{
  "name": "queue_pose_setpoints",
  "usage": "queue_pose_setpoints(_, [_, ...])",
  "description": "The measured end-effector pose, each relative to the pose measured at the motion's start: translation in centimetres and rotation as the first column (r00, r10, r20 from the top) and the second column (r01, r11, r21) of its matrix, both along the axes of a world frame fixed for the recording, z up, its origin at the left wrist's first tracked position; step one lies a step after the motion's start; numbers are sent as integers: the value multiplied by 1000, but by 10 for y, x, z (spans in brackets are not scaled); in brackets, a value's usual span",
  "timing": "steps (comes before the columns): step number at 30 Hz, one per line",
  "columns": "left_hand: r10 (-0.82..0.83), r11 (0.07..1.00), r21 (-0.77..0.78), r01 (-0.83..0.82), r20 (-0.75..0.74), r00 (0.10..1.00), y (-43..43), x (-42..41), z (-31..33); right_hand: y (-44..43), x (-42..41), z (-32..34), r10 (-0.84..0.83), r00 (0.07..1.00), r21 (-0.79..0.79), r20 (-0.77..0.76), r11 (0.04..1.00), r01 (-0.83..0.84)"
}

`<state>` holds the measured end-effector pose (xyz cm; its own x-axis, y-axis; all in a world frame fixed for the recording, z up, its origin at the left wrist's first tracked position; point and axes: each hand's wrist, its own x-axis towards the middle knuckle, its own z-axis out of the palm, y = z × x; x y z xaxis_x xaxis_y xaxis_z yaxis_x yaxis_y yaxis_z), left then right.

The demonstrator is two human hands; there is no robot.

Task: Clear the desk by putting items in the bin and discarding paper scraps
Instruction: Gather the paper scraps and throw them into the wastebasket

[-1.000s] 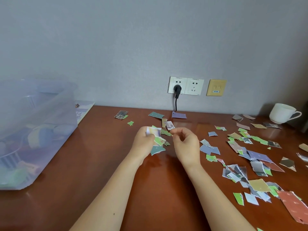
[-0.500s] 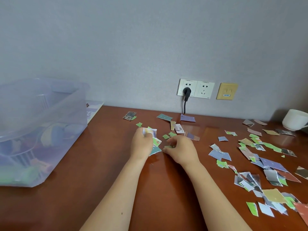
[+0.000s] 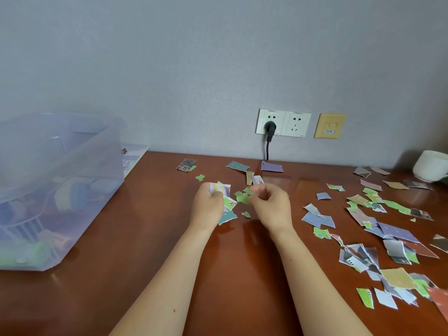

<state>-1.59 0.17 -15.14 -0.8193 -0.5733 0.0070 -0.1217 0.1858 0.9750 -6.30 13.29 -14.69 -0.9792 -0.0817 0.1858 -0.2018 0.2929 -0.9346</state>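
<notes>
Scrap gathering: right hand [image 3: 270, 206], lately down on the bench [image 3: 145, 263], now raised, pinching a green scrap [image 3: 241, 197] beside the bundle [image 3: 224, 190] gripped in left hand [image 3: 208, 202]; loose scraps [image 3: 392, 231] at right await collection.

Only one view, a wide-angle head cam looking forward and down across the tabletop [image 3: 150, 275] at the wall [image 3: 194, 69]. It's pretty close in: left hand [image 3: 208, 204] and right hand [image 3: 271, 207] sit mid-frame, bin [image 3: 60, 178] clipped at the left edge.
</notes>
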Motion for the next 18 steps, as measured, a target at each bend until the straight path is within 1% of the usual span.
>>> queue_pose_setpoints(2, [-29,1000,2,29,-1,1000,3,0,0,-3,4,5,7,999,-194,39,981,1])
queue_pose_setpoints(3, [-54,998,11,54,-4,999,5,-1,0,-5,6,8,30,998,-260,58,966,-14])
queue_pose_setpoints(4, [-73,996,44,74,-15,997,7,-1,-1,-6,8,9,50,997,-288,64,957,-30])
queue_pose_setpoints(7, [-108,968,221,116,-52,993,16,0,3,-12,12,7,60,997,-219,58,975,-46])
queue_pose_setpoints(8, [-113,966,230,123,-55,992,18,0,2,-12,12,5,62,997,-183,53,982,-51])
queue_pose_setpoints(10, [-138,980,140,145,-57,989,18,0,0,-11,11,5,86,996,-123,38,989,-81])
queue_pose_setpoints(11, [-145,985,86,150,-62,987,17,0,0,-9,11,4,95,995,-85,23,992,-93])
queue_pose_setpoints(12, [-145,989,34,147,-63,987,15,0,-1,-7,9,4,91,996,-15,0,996,-91])
queue_pose_setpoints(13, [-132,991,-14,131,-59,990,13,0,-1,-5,7,3,77,997,100,-29,992,-74])
queue_pose_setpoints(14, [-115,992,-54,112,-54,992,11,0,-1,-2,4,1,70,996,241,-56,969,-55])
queue_pose_setpoints(16, [-87,993,-88,83,-47,995,7,-1,-3,2,0,-3,86,995,494,-58,868,-46])
queue_pose_setpoints(18, [-69,994,-90,66,-21,997,5,-2,-5,3,-2,-8,111,994,643,-26,763,-68])
